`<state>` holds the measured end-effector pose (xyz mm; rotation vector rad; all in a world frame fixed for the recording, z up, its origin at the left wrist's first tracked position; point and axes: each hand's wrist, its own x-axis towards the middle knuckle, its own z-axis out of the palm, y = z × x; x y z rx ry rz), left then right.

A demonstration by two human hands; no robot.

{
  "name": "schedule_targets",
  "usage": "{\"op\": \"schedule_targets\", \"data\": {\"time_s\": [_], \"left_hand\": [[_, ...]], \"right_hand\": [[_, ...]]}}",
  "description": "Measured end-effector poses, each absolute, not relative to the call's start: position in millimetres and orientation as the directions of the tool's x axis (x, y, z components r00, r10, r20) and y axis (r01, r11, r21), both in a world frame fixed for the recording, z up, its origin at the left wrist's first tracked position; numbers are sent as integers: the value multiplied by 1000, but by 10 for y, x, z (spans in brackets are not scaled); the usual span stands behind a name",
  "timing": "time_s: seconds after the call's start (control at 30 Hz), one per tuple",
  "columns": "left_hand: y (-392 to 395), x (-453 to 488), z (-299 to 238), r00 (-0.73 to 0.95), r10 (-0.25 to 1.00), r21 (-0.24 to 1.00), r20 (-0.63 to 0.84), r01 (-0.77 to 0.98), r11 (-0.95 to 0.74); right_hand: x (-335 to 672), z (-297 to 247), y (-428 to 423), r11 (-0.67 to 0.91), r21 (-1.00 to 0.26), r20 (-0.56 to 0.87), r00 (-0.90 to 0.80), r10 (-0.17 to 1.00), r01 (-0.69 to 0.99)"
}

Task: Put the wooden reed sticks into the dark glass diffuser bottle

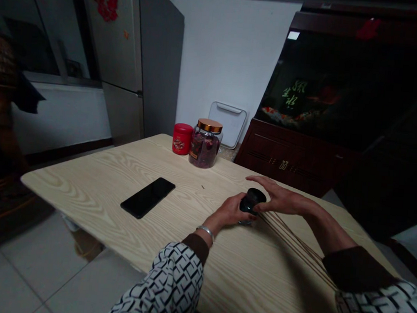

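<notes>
A small dark glass jar (247, 206) with a black cap (256, 195) stands tilted near the table's right side. My left hand (231, 209) wraps round its body, thumb and fingers closed on the glass. Above the cap, my right hand (281, 197) is spread, its index finger stretched out and apart from the cap. Its thumb is at the cap's lower edge; the other fingers are mostly hidden. Several thin brown sticks (295, 244) run from beneath the right hand towards the right sleeve. Whether that hand bears on them I cannot tell.
On the wooden table (93, 178) lies a black phone (148, 197). A red canister (182, 139) and a copper-lidded jar of dried flowers (205, 149) stand at the back edge. Behind are a fridge (158, 64) and an aquarium cabinet (281, 155). A person's arm (1, 109) shows at far left.
</notes>
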<state>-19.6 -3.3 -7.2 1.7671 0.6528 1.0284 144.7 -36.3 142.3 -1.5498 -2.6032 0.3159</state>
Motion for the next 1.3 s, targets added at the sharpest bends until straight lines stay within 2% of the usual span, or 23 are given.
{"op": "schedule_targets", "data": {"time_s": [0.13, 0.17, 0.23, 0.33, 0.4, 0.5, 0.53, 0.67, 0.7, 0.77, 0.87, 0.93, 1.03, 1.17, 1.23, 1.3], "left_hand": [[-17, -180, -106, 501, 797, 920, 337, 3, -391], [-14, -179, -110, 499, 801, 923, 331, 5, -385], [-11, -181, -109, 498, 803, 926, 328, -1, -378], [-10, -190, -97, 502, 797, 925, 334, -13, -380], [-11, -193, -93, 507, 796, 924, 332, -5, -382], [-15, -191, -92, 506, 798, 924, 327, 5, -382], [-16, -191, -93, 502, 800, 923, 329, 9, -385], [-12, -187, -94, 501, 792, 915, 348, 3, -404], [-8, -186, -97, 505, 790, 915, 347, 1, -402], [-1, -180, -106, 511, 790, 918, 339, 6, -397], [5, -171, -122, 503, 797, 917, 334, 21, -398], [2, -170, -124, 499, 798, 918, 338, 13, -397], [-8, -177, -113, 506, 792, 917, 341, 6, -398], [-12, -185, -107, 507, 803, 921, 314, 43, -388], [-8, -187, -107, 504, 808, 926, 305, 39, -374], [-5, -190, -104, 502, 806, 923, 315, 36, -383]], "right_hand": [[1428, 1378, -359, 229, -125, -30, -235, 972, 965], [1418, 1375, -360, 211, -102, -49, -217, 975, 972], [1405, 1384, -366, 286, -116, -81, -296, 952, 951], [1404, 1410, -379, 440, -221, -61, -462, 885, 870], [1400, 1413, -380, 403, -233, -46, -424, 904, 885], [1387, 1398, -370, 239, -143, -73, -251, 965, 961], [1385, 1393, -367, 233, -120, -83, -244, 966, 965], [1392, 1383, -370, 433, -166, -59, -448, 892, 886], [1390, 1382, -373, 443, -165, -40, -455, 890, 881], [1378, 1381, -377, 359, -119, -23, -364, 931, 926], [1361, 1389, -377, 198, -35, -73, -200, 977, 980], [1370, 1395, -375, 253, -54, -97, -257, 961, 966], [1395, 1386, -372, 387, -138, -37, -395, 918, 912], [1397, 1346, -348, 266, -92, -46, -271, 961, 959], [1414, 1353, -322, 287, -94, -48, -292, 955, 953], [1464, 1400, -308, 362, -185, 13, -366, 931, 914]]}}
